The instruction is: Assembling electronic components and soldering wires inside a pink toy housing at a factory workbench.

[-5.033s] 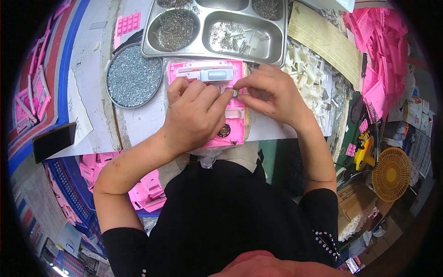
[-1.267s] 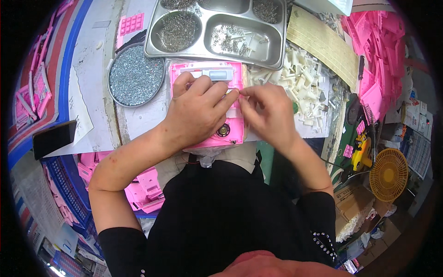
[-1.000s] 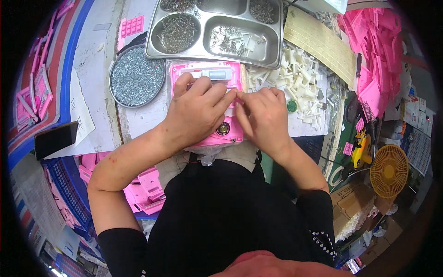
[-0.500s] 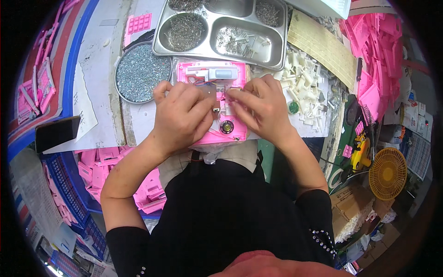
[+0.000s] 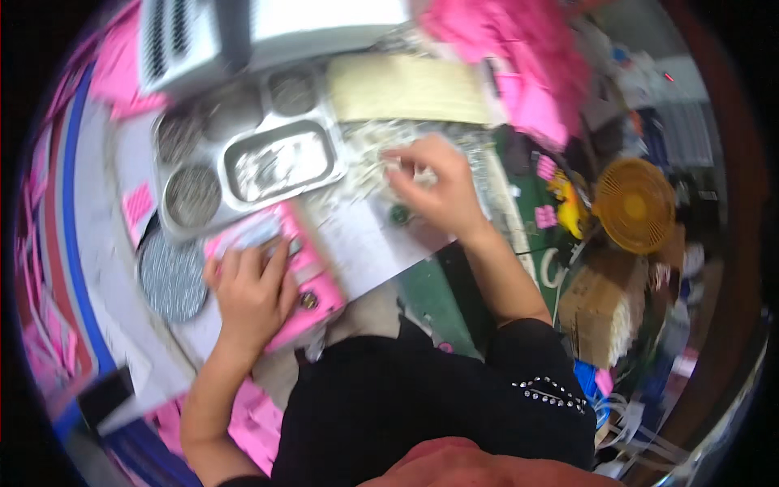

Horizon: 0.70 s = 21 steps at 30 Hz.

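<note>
My left hand (image 5: 253, 288) lies over a pink plastic casing (image 5: 323, 286), its bent fingers gripping the upper part. Below those fingers a small round speaker (image 5: 307, 300) shows in the casing, while the wiring inside is mostly covered by the hand. My right hand (image 5: 442, 183) is off to the right, above a pile of small white plastic parts (image 5: 365, 162). Its thumb and forefinger are apart, and I see nothing held between them, though the picture is smeared by motion. A small green round thing (image 5: 399, 214) sits just below that hand.
A metal compartment tray (image 5: 334, 166) with small metal parts stands beyond the casing. Left of the casing is a round dish of screws (image 5: 172, 280). A yellowish board (image 5: 406, 89) and pink plastic parts (image 5: 519, 49) lie farther back. An orange basket (image 5: 637, 207) stands far right.
My right hand has left the casing and moved right to the white parts. The left hand stays on the casing, now farther over it. The whole view has swung to the right.
</note>
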{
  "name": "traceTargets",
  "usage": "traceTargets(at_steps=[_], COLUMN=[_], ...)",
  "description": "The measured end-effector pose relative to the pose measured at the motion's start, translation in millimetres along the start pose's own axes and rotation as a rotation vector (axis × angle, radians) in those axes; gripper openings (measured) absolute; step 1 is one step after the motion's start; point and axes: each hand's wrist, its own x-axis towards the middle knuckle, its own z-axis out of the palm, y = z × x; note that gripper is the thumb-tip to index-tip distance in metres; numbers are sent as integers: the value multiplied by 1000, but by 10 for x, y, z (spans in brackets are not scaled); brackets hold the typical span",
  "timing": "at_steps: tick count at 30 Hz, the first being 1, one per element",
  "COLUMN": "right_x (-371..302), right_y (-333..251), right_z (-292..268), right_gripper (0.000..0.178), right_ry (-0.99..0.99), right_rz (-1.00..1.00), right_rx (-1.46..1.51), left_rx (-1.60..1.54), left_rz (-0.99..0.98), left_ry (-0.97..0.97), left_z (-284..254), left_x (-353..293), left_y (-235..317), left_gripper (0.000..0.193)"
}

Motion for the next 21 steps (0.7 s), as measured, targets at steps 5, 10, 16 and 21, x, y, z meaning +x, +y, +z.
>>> traceTargets(at_steps=[5,10,16,21], right_x=[1083,1440,1000,877], right_y=[1347,2438,2631,2777], right_z=[-1530,-2382,-2043,-2503], right_gripper=[29,40,43,31], right_ry=[223,-687,-903,-570], right_rz=[383,786,463,231], right_rx=[-743,-1083,-1330,-1500], left_rx=[60,33,42,36], left_rz=[22,19,-18,7], left_ry=[-52,-59,-92,-73], left_z=[-92,-62,-73,-75], left_x=[79,52,29,51], left_y=[69,82,78,96], left_gripper=[38,40,42,41])
